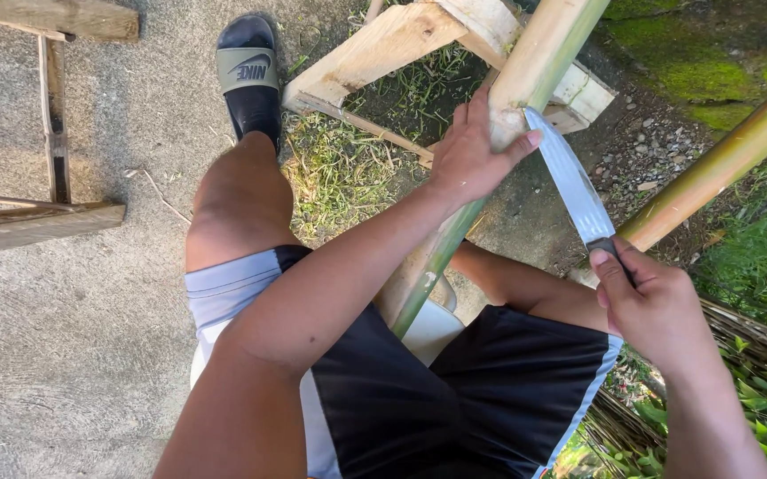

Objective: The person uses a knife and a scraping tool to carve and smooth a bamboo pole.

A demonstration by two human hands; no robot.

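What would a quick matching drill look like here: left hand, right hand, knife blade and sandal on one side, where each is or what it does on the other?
Column one:
1. left hand
2. right hand
3. knife blade
4. sandal

Column two:
A. on the concrete, on the person's foot
B. grips the bamboo pole
C. tip laid against the pole by the left fingers
D. closed on the knife handle

Pairs: 1-B, 2-D, 3-C, 4-A
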